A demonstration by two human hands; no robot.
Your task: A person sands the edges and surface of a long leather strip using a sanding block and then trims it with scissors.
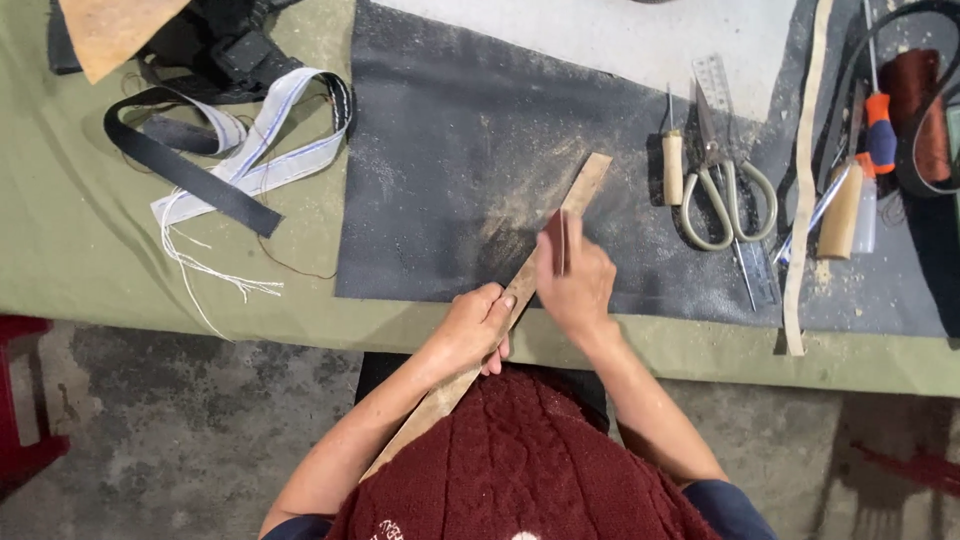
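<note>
A long tan leather strip [585,190] lies slantwise from the dark mat down over the table's front edge toward me. My left hand [470,330] grips the strip near the table edge. My right hand [575,280] presses a small dark reddish tool [556,240] against the strip just above the left hand. Pale dust lies on the mat around the strip.
A dark grey mat [450,150] covers the green table [80,230]. Scissors [725,190], a wooden-handled awl [673,160], a metal ruler [715,80], a screwdriver [879,125] and a thin pale strip [800,200] sit at right. Black and white webbing straps [230,160] lie at left.
</note>
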